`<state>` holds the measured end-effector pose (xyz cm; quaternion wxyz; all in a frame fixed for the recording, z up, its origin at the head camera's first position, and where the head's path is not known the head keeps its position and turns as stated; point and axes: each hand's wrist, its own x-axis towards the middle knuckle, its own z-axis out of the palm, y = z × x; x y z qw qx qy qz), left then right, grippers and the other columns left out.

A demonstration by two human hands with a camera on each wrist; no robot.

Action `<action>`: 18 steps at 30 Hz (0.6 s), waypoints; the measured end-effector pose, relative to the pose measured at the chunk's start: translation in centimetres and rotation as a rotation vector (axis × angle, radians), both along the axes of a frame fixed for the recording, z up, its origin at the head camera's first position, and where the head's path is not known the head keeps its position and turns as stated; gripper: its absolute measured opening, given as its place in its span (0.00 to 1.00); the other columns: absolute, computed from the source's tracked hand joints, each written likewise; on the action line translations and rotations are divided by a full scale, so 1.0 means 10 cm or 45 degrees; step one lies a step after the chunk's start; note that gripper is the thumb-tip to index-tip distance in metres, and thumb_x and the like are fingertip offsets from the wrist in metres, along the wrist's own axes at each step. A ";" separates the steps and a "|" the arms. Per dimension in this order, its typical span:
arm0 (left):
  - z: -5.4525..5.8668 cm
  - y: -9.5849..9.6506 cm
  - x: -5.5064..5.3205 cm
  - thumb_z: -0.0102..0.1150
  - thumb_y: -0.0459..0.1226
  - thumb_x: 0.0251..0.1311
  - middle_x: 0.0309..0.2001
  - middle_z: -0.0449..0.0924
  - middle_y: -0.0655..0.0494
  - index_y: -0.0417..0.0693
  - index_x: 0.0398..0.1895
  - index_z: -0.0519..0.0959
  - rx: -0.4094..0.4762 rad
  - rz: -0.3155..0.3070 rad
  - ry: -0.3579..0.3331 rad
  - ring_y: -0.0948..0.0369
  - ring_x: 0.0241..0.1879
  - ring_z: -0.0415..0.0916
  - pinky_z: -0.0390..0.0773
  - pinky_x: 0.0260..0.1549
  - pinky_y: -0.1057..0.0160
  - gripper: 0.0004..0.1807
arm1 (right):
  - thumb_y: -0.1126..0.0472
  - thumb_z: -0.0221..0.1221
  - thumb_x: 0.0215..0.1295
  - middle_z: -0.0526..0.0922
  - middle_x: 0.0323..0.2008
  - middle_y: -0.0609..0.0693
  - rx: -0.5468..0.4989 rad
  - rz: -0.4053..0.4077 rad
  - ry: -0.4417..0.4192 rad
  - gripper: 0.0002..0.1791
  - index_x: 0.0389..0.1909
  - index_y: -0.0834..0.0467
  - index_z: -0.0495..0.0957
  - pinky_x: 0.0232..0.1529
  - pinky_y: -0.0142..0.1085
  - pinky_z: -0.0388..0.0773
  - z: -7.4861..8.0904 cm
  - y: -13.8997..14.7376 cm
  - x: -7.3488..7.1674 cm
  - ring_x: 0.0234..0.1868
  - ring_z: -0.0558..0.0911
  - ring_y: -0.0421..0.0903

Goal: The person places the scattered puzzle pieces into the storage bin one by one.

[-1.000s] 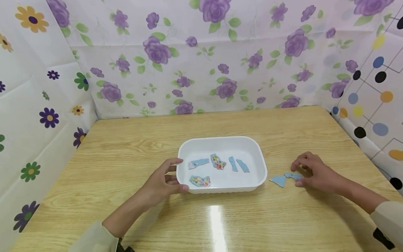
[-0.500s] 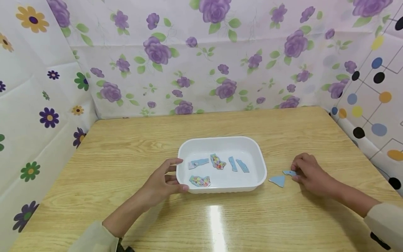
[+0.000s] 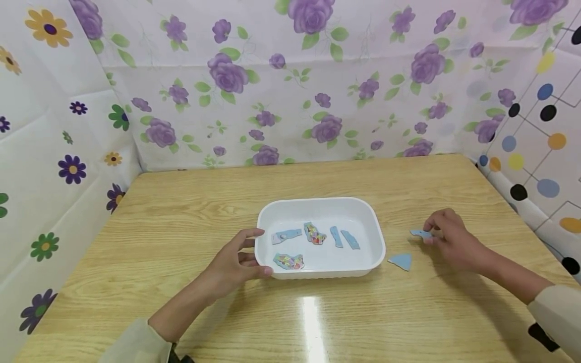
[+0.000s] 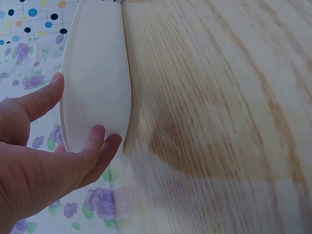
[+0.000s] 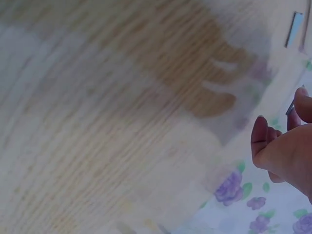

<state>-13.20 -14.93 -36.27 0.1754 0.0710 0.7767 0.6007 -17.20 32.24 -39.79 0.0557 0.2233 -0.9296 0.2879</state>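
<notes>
A white plastic tray (image 3: 322,274) stands mid-table. My left hand (image 3: 233,259) grips its left end; in the left wrist view, the thumb is at the rim and fingertips lie against the outer wall (image 4: 97,68). To the tray's right, my right hand (image 3: 454,239) pinches a small flat light-blue puzzle piece (image 3: 419,233) between thumb and fingers, partly hidden by them. Just its thin edge (image 5: 290,107) shows in the right wrist view. A triangular blue piece (image 3: 401,261) lies on the table between that hand and the tray.
Inside the tray lie two multicoloured pieces (image 3: 289,261) (image 3: 314,233), a long blue piece (image 3: 287,235) and two narrow blue strips (image 3: 336,236) (image 3: 350,239). Flowered cloth (image 3: 290,116) hangs behind the wooden table (image 3: 204,201), with patterned cloth at both sides.
My right hand closed on the blue piece beside the triangular one and has moved it away toward the back of the table. The left hand and tray stay in place.
</notes>
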 end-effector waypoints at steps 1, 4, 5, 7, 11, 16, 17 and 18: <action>0.00 0.00 0.00 0.74 0.33 0.47 0.63 0.63 0.38 0.47 0.70 0.57 0.001 -0.001 -0.001 0.46 0.53 0.75 0.81 0.47 0.59 0.48 | 0.74 0.57 0.64 0.63 0.43 0.60 -0.009 0.003 -0.004 0.07 0.38 0.63 0.69 0.34 0.32 0.63 0.01 0.00 0.00 0.43 0.64 0.53; 0.00 0.00 0.00 0.74 0.33 0.47 0.63 0.63 0.38 0.48 0.70 0.58 -0.005 0.004 -0.003 0.46 0.53 0.76 0.81 0.47 0.59 0.47 | 0.73 0.57 0.64 0.63 0.44 0.60 -0.026 0.004 -0.017 0.07 0.38 0.63 0.69 0.33 0.30 0.63 0.03 -0.01 -0.01 0.44 0.64 0.54; 0.00 0.00 0.00 0.74 0.33 0.47 0.63 0.63 0.38 0.48 0.70 0.58 -0.007 0.006 -0.003 0.46 0.53 0.76 0.81 0.47 0.59 0.47 | 0.73 0.57 0.65 0.63 0.44 0.60 -0.033 0.000 -0.030 0.07 0.39 0.63 0.69 0.33 0.30 0.62 0.04 -0.01 -0.01 0.44 0.64 0.54; -0.01 0.00 0.00 0.74 0.32 0.47 0.63 0.64 0.38 0.49 0.70 0.58 -0.012 0.010 -0.003 0.46 0.53 0.76 0.81 0.47 0.59 0.47 | 0.73 0.56 0.66 0.63 0.45 0.61 -0.041 -0.007 -0.045 0.06 0.39 0.63 0.69 0.33 0.30 0.62 0.06 0.00 -0.01 0.45 0.64 0.55; -0.01 0.01 0.00 0.74 0.32 0.47 0.63 0.64 0.39 0.49 0.70 0.59 -0.011 0.014 -0.005 0.47 0.53 0.76 0.81 0.47 0.59 0.47 | 0.74 0.56 0.66 0.64 0.45 0.62 -0.053 -0.011 -0.037 0.06 0.40 0.63 0.70 0.33 0.29 0.62 0.12 0.00 -0.02 0.45 0.64 0.55; 0.00 0.00 0.00 0.74 0.32 0.47 0.63 0.64 0.39 0.49 0.70 0.59 -0.008 0.015 -0.002 0.47 0.53 0.76 0.81 0.47 0.59 0.47 | 0.74 0.55 0.66 0.64 0.46 0.61 -0.060 0.015 -0.021 0.06 0.40 0.64 0.69 0.33 0.28 0.62 0.25 -0.02 -0.06 0.45 0.64 0.55; 0.00 0.00 0.00 0.74 0.32 0.47 0.62 0.64 0.39 0.49 0.70 0.59 -0.009 0.016 -0.002 0.47 0.53 0.76 0.81 0.47 0.59 0.47 | 0.74 0.55 0.66 0.64 0.46 0.61 -0.063 0.017 -0.027 0.06 0.40 0.64 0.69 0.33 0.28 0.61 0.27 -0.03 -0.07 0.45 0.64 0.55; 0.00 0.00 0.00 0.74 0.32 0.47 0.62 0.64 0.39 0.49 0.70 0.59 -0.009 0.016 -0.001 0.47 0.53 0.75 0.81 0.47 0.59 0.47 | 0.74 0.54 0.67 0.63 0.47 0.61 -0.067 0.018 -0.035 0.06 0.41 0.64 0.69 0.33 0.28 0.61 0.30 -0.04 -0.08 0.46 0.64 0.55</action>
